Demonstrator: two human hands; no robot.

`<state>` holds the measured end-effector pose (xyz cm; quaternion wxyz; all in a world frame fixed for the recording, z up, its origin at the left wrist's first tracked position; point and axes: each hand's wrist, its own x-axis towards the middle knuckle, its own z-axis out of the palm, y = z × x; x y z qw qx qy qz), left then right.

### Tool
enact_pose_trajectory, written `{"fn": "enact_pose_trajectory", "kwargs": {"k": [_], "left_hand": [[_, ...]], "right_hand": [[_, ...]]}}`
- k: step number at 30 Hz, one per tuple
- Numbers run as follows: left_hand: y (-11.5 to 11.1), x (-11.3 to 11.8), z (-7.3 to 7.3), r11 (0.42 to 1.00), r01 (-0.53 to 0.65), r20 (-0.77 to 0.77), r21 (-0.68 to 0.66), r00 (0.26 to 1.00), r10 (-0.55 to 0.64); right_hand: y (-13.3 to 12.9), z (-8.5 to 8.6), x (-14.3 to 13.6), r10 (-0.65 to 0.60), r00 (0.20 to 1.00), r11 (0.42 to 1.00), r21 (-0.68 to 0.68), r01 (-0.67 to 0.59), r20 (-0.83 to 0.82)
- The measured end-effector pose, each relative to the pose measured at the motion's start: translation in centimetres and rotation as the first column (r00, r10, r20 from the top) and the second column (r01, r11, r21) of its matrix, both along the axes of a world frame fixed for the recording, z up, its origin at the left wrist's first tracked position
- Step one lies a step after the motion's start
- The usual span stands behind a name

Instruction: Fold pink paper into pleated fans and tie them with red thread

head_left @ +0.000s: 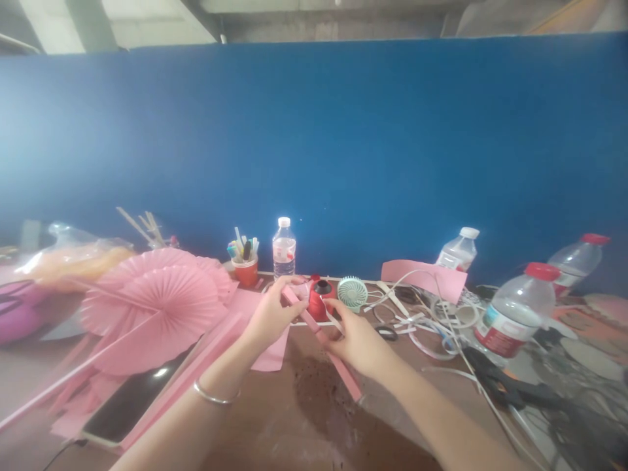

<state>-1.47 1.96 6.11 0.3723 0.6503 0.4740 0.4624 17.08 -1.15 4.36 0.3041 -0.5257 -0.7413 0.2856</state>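
Note:
My left hand (275,313) is closed round the upper end of a narrow folded pink paper strip (344,376). Lower down the same strip, my right hand (354,337) grips it, with a small whitish piece between thumb and finger that is too blurred to name. The strip slants down to the right over the brown table (275,418). Just behind the hands stands a red object with a black top (322,289). Round pleated pink paper fans (161,304) lie to the left.
A black phone (132,399) and pink sheets (272,353) lie left. Behind are a red cup of pens (245,271), a water bottle (284,252) and a green fan (352,294). Tangled white cables (436,327) and a large red-capped bottle (515,314) fill the right.

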Motion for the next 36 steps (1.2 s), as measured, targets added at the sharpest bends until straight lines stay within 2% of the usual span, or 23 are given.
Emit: {"fn": "enact_pose_trajectory", "kwargs": {"k": [2,6,9,12,16,19,21,24,25,27,28,29,30,32,34,36], "left_hand": [[0.4,-0.2,-0.5,0.999,-0.050,-0.049,-0.002,0.998,0.049],[0.6,0.0,-1.3,0.997,-0.059,-0.083,-0.056,0.995,0.054],[0.4,0.5,-1.8,0.993,-0.036,-0.039,-0.111,0.999,0.032],[0.4,0.9,-2.2,0.990,0.005,0.039,-0.139,0.999,0.000],[0.4,1.2,-2.6,0.987,0.034,0.147,-0.158,0.989,-0.010],[0.3,1.2,-2.5,0.984,0.033,0.130,-0.174,0.991,-0.011],[0.1,1.3,-2.3,0.983,0.042,0.111,-0.180,0.994,-0.022],[-0.2,1.5,-1.9,0.982,0.069,0.112,-0.178,0.992,-0.050],[-0.4,1.6,-1.7,0.981,0.080,0.123,-0.179,0.991,-0.059],[-0.8,2.0,-1.3,0.977,0.106,0.153,-0.187,0.985,-0.078],[-1.0,2.1,-1.0,0.976,0.116,0.166,-0.187,0.982,-0.085],[-1.3,2.2,-0.6,0.975,0.122,0.170,-0.184,0.981,-0.091],[-1.6,2.4,-0.2,0.977,0.120,0.163,-0.174,0.982,-0.092],[-2.3,2.5,0.7,0.985,0.107,0.128,-0.133,0.988,-0.090],[-2.9,2.6,1.5,0.993,0.095,0.101,-0.075,0.991,-0.087],[-3.3,2.6,2.1,0.990,0.126,0.117,-0.061,0.986,-0.118]], "right_hand": [[0.3,0.9,0.9,-0.029,0.999,0.998,0.057,0.028,0.029],[0.7,3.9,4.4,-0.229,0.970,0.952,0.226,0.205,0.087],[0.3,6.4,7.7,-0.382,0.924,0.860,0.361,0.362,-0.016],[-0.9,8.4,9.9,-0.493,0.867,0.766,0.435,0.473,-0.073],[-2.8,10.3,10.4,-0.547,0.824,0.698,0.466,0.544,-0.143],[-4.8,11.3,9.3,-0.577,0.783,0.609,0.517,0.601,-0.230],[-6.4,11.8,8.2,-0.552,0.783,0.562,0.566,0.603,-0.287],[-8.7,12.0,6.7,-0.411,0.822,0.604,0.557,0.570,-0.395],[-9.1,12.0,6.1,-0.327,0.854,0.672,0.536,0.511,-0.405],[-9.5,11.5,5.0,-0.109,0.908,0.871,0.401,0.284,-0.405],[-9.4,11.1,4.2,-0.010,0.904,0.951,0.276,0.141,-0.428],[-9.1,10.7,3.4,0.070,0.877,0.991,0.133,-0.007,-0.475],[-8.7,10.2,2.6,0.092,0.846,0.992,-0.027,-0.124,-0.525],[-7.6,9.0,0.8,0.073,0.772,0.927,-0.241,-0.286,-0.632],[-6.4,7.8,-0.7,-0.022,0.713,0.904,-0.319,-0.286,-0.701],[-5.4,6.8,-1.6,-0.145,0.631,0.901,-0.365,-0.234,-0.762]]}}
